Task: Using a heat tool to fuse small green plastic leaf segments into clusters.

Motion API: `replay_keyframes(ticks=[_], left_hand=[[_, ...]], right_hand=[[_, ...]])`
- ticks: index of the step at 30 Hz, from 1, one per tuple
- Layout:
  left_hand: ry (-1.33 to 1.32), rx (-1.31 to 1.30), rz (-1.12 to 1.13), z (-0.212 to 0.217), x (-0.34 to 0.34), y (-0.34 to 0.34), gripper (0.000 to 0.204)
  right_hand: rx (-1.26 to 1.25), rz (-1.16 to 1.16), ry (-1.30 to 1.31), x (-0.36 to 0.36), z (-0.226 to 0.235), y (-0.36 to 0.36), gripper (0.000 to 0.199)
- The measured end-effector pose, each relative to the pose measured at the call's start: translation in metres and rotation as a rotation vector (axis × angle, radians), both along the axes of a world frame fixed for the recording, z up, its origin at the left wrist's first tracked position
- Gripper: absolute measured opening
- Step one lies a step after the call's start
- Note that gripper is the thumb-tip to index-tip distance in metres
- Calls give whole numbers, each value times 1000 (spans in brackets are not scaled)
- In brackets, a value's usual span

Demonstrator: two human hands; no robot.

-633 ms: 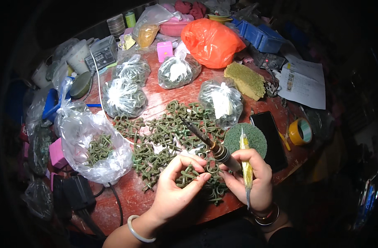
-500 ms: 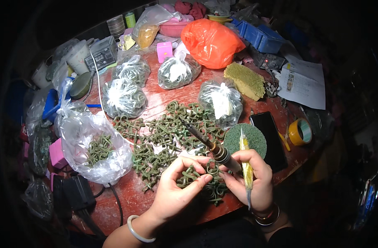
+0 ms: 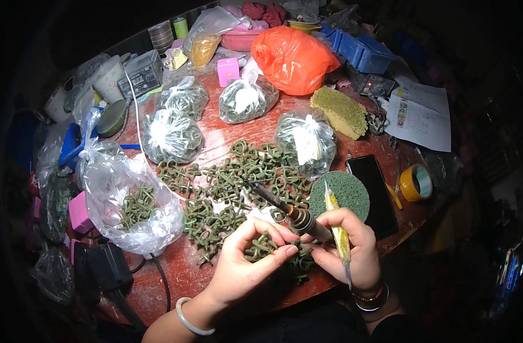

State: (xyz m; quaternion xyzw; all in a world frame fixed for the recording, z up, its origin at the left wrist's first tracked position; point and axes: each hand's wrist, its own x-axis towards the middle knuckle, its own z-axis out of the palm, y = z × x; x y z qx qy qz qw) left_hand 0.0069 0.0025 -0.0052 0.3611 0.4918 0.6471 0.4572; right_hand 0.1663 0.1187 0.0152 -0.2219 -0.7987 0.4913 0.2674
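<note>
Barely anything has shifted since half a second ago: both hands are held in the same spot over the near table edge, the soldering iron angled the same way.

A small green ring piece is pinched between thumb and fingertips of the left hand, just in front of the big pile of green rings. The right hand is closed around a soldering iron, tip pointed up-left over the pile, with a yellow-handled tool tucked in the same grip. Judged by looks, the rings are light, a bit springy and easily tangled, so best taken by the outer loop. Beside the right hand a round green pad and a black phone are laid; further out, clear bags of rings, an open bag, an orange bag.
</note>
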Motion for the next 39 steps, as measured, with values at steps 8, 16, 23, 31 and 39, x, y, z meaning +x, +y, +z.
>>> replay_keyframes(ticks=[8,16,23,31,39], left_hand=[[57,6,-2,-1,-1,1,16],[-123,-219,9,9,1,-4,18],[-296,-286,-87,12,-5,-5,21],[-576,-247,-142,14,-11,-4,18],[-568,-240,-150,13,-10,-5,17]], right_hand=[[-38,-80,27,0,-5,-4,31],[166,-132,58,-4,7,-8,29],[-207,-126,196,0,2,-3,41],[-341,-79,330,20,6,-6,32],[54,126,98,15,17,3,22]])
